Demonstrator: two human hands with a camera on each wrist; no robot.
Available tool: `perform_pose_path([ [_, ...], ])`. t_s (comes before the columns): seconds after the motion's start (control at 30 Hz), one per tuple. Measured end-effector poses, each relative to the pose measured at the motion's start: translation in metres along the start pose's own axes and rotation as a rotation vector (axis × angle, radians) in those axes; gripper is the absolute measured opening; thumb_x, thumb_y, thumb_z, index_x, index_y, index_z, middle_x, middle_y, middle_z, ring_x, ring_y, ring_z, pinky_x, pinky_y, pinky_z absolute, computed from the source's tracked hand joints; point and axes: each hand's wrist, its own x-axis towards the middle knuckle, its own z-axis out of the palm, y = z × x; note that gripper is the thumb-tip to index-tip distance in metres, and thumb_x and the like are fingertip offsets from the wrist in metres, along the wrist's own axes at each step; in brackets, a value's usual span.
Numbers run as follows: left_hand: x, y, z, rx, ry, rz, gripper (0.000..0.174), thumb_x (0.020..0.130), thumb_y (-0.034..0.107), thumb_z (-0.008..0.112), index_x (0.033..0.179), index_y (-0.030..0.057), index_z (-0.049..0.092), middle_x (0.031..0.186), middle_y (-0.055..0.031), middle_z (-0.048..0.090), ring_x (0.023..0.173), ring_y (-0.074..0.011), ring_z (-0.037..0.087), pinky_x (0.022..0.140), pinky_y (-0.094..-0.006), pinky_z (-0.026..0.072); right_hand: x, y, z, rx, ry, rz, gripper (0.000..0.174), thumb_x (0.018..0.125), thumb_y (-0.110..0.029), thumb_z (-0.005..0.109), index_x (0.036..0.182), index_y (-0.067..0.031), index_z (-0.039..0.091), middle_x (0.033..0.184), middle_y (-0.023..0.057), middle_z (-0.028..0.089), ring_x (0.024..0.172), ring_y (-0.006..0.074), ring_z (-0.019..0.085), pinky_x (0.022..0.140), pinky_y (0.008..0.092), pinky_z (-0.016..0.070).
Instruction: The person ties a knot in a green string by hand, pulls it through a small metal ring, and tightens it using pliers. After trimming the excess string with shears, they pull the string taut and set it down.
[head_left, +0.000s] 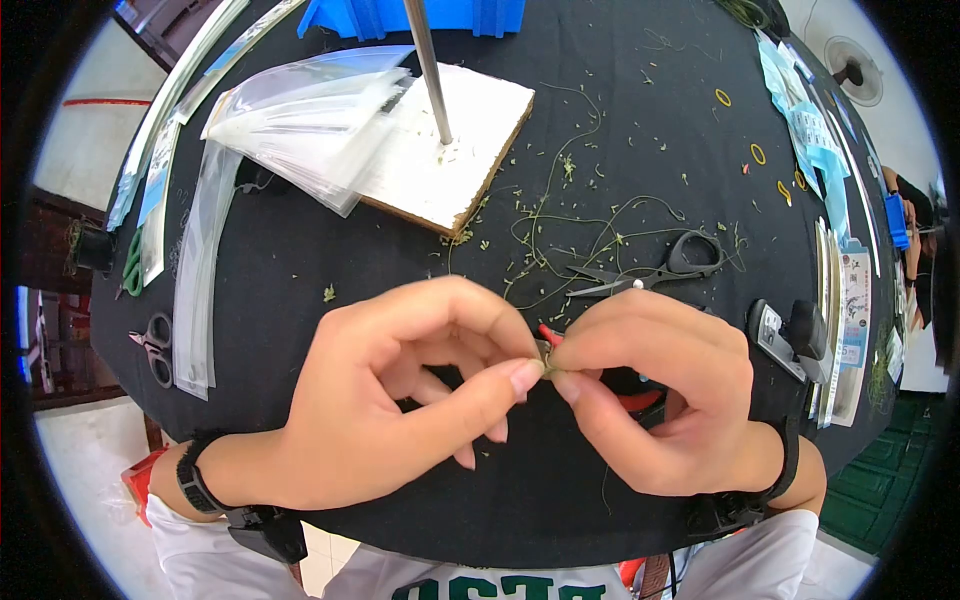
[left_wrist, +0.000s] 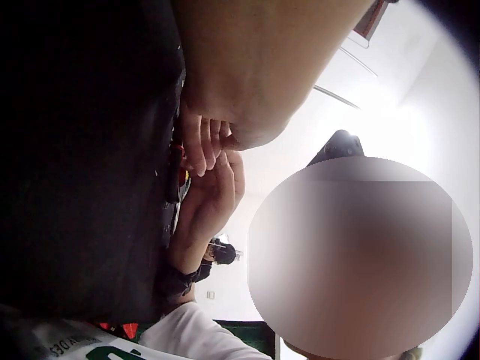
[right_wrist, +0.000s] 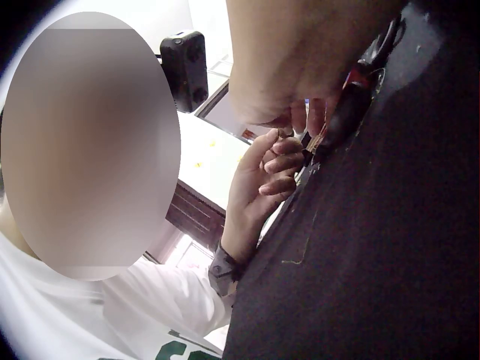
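Observation:
In the head view, my left hand (head_left: 345, 415) and right hand (head_left: 665, 375) meet fingertip to fingertip over the black-covered table. Thumb and forefinger of each pinch a tiny greenish strand (head_left: 547, 371), mostly hidden between the tips. Under the right hand lies a tool with red parts (head_left: 640, 402), largely covered by the fingers. Just beyond the hands, black scissors (head_left: 655, 272) lie with parted blades. A long green thread (head_left: 540, 215) runs in loose loops around them. The left wrist view shows the right hand (left_wrist: 214, 199) close to the left one.
A white board (head_left: 475, 130) with an upright metal rod (head_left: 430, 75) stands at the back, beside clear plastic sleeves (head_left: 300, 115). Small scissors (head_left: 155, 350) lie at left. A stapler (head_left: 785, 340) and yellow rubber bands (head_left: 757, 154) are at right. Green scraps (head_left: 568, 168) dot the cloth.

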Motion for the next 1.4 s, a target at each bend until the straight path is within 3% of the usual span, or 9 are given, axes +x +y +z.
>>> perform_pose_path([
  [0.23,0.0000,-0.0069,-0.0022,0.253,-0.016,0.226,0.011,0.084,-0.005,0.060,0.094,-0.0076,0.057,0.084,-0.0128,0.062,0.065,-0.0130,0.063,0.049,-0.0208,0.0529,-0.0005,0.0021,0.0011,-0.016,-0.010,-0.033,0.013,0.066,0.008,0.062,0.078,0.0026,0.063,0.071,0.0118,0.062,0.060,0.0194,0.060,0.054,0.0260,0.0458],
  [0.57,-0.0015,-0.0059,-0.0012,0.212,-0.006,0.157,0.007,0.085,-0.005,0.058,0.091,-0.0077,0.056,0.078,-0.0115,0.061,0.063,-0.0134,0.063,0.049,-0.0214,0.0529,-0.0010,0.0041,0.0026,-0.092,0.015,-0.094,0.015,0.063,0.008,0.062,0.077,0.0012,0.063,0.071,0.0110,0.061,0.059,0.0179,0.059,0.051,0.0252,0.0447],
  [0.73,-0.0016,-0.0034,-0.0002,0.145,-0.005,0.122,0.007,0.085,-0.006,0.058,0.091,-0.0081,0.055,0.077,-0.0117,0.061,0.062,-0.0138,0.063,0.048,-0.0216,0.0527,0.0001,-0.0016,-0.0007,-0.044,0.025,-0.011,0.015,0.065,0.010,0.060,0.079,0.0028,0.062,0.073,0.0118,0.060,0.060,0.0163,0.058,0.053,0.0240,0.0447],
  [0.97,-0.0019,-0.0079,-0.0039,0.280,-0.021,0.282,0.008,0.083,-0.007,0.059,0.089,-0.0093,0.057,0.079,-0.0130,0.061,0.063,-0.0147,0.064,0.050,-0.0215,0.0539,-0.0007,-0.0021,-0.0011,0.158,-0.041,0.107,0.010,0.074,0.006,0.060,0.083,0.0038,0.060,0.079,0.0116,0.060,0.067,0.0147,0.057,0.056,0.0232,0.0441],
  [1.23,0.0013,-0.0101,-0.0058,0.477,-0.038,0.500,0.011,0.080,-0.007,0.063,0.089,-0.0093,0.057,0.083,-0.0145,0.060,0.064,-0.0145,0.065,0.052,-0.0202,0.0526,0.0001,-0.0032,0.0001,0.215,-0.038,0.164,0.009,0.074,0.006,0.061,0.082,0.0024,0.060,0.077,0.0097,0.059,0.068,0.0155,0.056,0.059,0.0248,0.0436],
  [1.4,0.0007,-0.0103,-0.0054,0.472,-0.026,0.485,0.012,0.079,-0.007,0.063,0.090,-0.0089,0.058,0.083,-0.0147,0.061,0.064,-0.0141,0.065,0.052,-0.0198,0.0521,0.0005,-0.0020,-0.0018,0.181,-0.048,0.126,0.010,0.074,0.006,0.061,0.082,0.0018,0.060,0.078,0.0097,0.059,0.069,0.0156,0.055,0.059,0.0258,0.0417],
])
